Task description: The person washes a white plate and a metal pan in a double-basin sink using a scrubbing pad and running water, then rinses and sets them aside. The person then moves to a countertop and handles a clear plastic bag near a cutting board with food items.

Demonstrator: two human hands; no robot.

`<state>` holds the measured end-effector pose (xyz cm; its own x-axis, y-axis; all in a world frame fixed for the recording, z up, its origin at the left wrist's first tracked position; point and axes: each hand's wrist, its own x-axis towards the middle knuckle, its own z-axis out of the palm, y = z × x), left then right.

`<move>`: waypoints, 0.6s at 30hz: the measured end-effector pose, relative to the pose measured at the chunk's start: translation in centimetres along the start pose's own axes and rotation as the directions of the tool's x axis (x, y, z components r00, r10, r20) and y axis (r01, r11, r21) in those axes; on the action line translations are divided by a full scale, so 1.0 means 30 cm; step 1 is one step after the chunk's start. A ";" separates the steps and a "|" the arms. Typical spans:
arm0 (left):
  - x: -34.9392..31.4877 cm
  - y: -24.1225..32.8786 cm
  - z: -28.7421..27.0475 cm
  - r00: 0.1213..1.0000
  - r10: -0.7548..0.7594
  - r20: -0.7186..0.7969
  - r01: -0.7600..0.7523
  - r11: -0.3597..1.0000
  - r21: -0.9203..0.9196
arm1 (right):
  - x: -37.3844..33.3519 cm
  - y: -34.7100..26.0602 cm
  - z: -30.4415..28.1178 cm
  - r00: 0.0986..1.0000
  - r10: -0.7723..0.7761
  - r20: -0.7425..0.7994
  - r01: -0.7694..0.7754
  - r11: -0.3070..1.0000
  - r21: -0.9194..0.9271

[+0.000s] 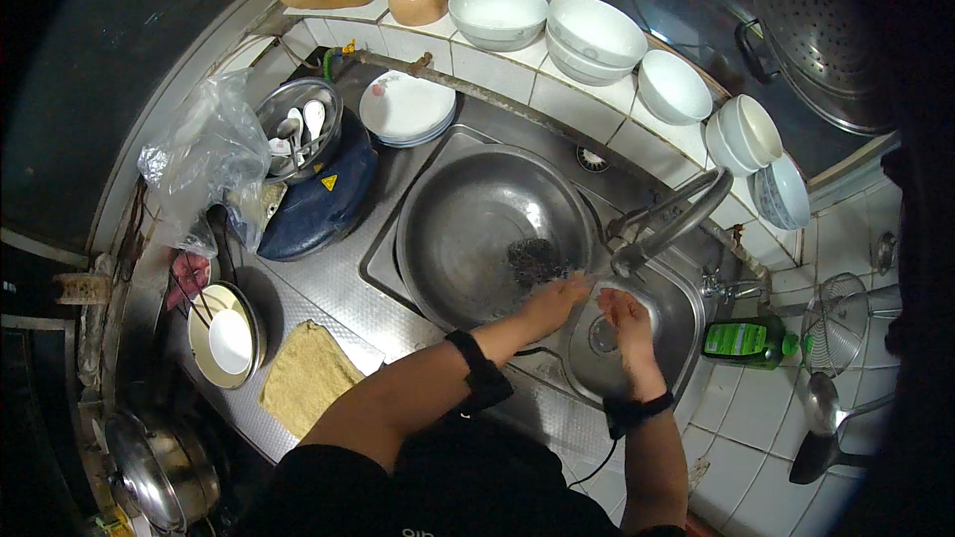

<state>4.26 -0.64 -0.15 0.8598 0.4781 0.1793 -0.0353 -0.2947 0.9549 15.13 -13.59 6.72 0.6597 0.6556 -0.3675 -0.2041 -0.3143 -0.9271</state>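
My left hand (557,304), fingers bunched and blurred, is at the rim of a wide metal basin (453,229); my right hand (627,318) curls half open over the small sink (672,328) near the faucet (629,257). Whether either grips anything, I cannot tell. A dark scouring pad (534,262) lies in the basin, white bowls (497,15) beyond.

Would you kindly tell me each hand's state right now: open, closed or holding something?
Left hand: blurred, at the round grey metal basin; grip cannot be told.
Right hand: partly curled above the small steel sink; nothing visibly held.
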 end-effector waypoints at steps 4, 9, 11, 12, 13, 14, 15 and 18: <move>0.001 0.037 -0.140 0.936 -0.299 0.183 0.233 0.920 0.316 | 0.121 0.011 -0.124 0.992 0.012 -0.129 -0.051 0.950 -0.307; -0.080 0.008 -0.450 0.933 -0.156 -0.325 0.344 0.657 0.671 | 0.221 0.042 -0.140 0.932 -0.122 -0.342 0.155 0.985 0.072; -0.122 -0.035 -0.569 0.857 0.091 -0.507 0.412 0.468 0.782 | 0.189 0.075 -0.124 0.963 -0.097 -0.249 0.093 0.995 -0.030; -0.142 -0.055 -0.618 0.826 0.048 -0.562 0.485 0.448 0.751 | 0.158 0.093 -0.121 0.979 -0.089 -0.181 0.078 0.995 -0.069; -0.168 -0.070 -0.654 0.815 -0.051 -0.577 0.516 0.518 0.683 | 0.149 0.120 -0.088 0.988 -0.002 -0.155 -0.041 0.960 -0.276; -0.194 -0.082 -0.681 0.787 -0.234 -0.570 0.590 0.554 0.588 | 0.140 0.147 -0.059 0.991 0.069 -0.114 -0.115 0.872 -0.476; -0.205 -0.096 -0.693 0.732 -0.412 -0.543 0.674 0.558 0.484 | 0.115 0.183 -0.030 0.993 0.016 -0.114 -0.080 0.810 -0.581; -0.208 -0.138 -0.702 0.642 -0.510 -0.572 0.764 0.492 0.419 | 0.121 0.279 0.060 0.990 0.050 -0.129 -0.108 0.863 -0.493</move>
<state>-11.70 15.01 -0.23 0.2788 0.9306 -0.2370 0.8525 -0.1262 0.5073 14.53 -12.60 -2.50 0.7364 0.5448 -0.4011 0.1091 -0.6808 -0.7243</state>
